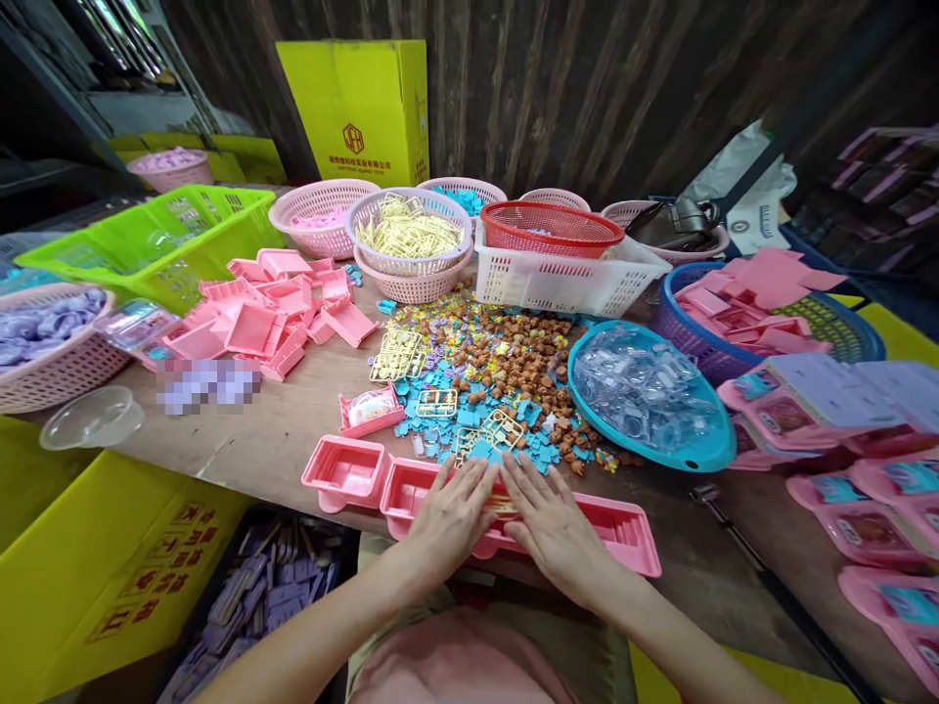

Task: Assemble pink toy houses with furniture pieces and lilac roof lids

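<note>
My left hand point(449, 516) and my right hand point(549, 523) lie flat, fingers together, side by side on a row of pink plastic trays point(623, 528) at the table's near edge. Their fingertips press on a cream plastic parts frame point(501, 504) that shows between them over a tray. One more pink tray point(344, 471) sits just left of my left hand. Right beyond my fingertips spreads a heap of small blue, brown and cream toy pieces point(499, 376) with more cream frames point(396, 354) in it.
A blue tray of clear plastic lids point(646, 391) lies to the right, sealed pink packs point(828, 411) further right. Loose pink trays point(256, 323) pile at the left. Baskets point(411, 235) and a white crate point(558, 279) stand behind. A yellow box point(110, 557) sits below left.
</note>
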Available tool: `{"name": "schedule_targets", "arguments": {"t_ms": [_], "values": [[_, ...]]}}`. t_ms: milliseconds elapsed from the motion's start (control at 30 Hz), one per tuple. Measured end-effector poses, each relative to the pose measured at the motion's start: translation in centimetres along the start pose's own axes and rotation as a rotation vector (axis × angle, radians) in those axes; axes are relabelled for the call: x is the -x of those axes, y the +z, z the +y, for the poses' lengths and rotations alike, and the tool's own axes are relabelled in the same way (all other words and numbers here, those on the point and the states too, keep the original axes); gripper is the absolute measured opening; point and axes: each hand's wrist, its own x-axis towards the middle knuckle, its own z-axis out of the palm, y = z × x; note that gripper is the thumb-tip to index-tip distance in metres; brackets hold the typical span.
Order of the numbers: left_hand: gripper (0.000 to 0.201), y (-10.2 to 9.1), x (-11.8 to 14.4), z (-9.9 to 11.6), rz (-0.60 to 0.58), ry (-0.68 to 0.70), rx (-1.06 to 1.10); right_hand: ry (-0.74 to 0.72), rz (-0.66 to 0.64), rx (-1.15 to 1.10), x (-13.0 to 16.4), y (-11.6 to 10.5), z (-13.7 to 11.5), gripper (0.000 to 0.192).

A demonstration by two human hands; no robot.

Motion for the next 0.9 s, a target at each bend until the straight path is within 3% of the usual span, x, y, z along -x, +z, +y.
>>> {"name": "schedule_targets", "arguments": {"t_ms": [133,300,433,567,733,900], "values": [[0.043,-0.1,0.0,0.1,-0.031,-0.001,0.026,-0.007,-0.069,-0.034,-0.8,-1.0,0.7,0.053],[0.059,-1.3,-1.2,-0.7,-0.071,0.01,0.098,0.028,0.018,-0.006,-3.3,-1.8,3.9,0.055],[0.059,-3.0,-3.9,-3.7,-0.103,-0.02,0.117,0.064,-0.016,-0.003,-6.6,-2.4,6.3,0.047],[0.051,-4.4,-7.0,-7.7,-0.23,-0.171,-0.029,0.006,-0.128,-0.011,-9.5,-3.3,6.3,0.044],[0.045,-3.4,-9.2,-11.4,-0.348,-0.197,-0.05,-0.11,-0.306,-0.05,-12.2,-2.0,6.2,0.049],[0.035,-2.8,-10.0,-12.5,-0.351,-0.233,0.042,-0.093,-0.328,-0.142,-13.4,-1.5,7.7,0.023]]}}
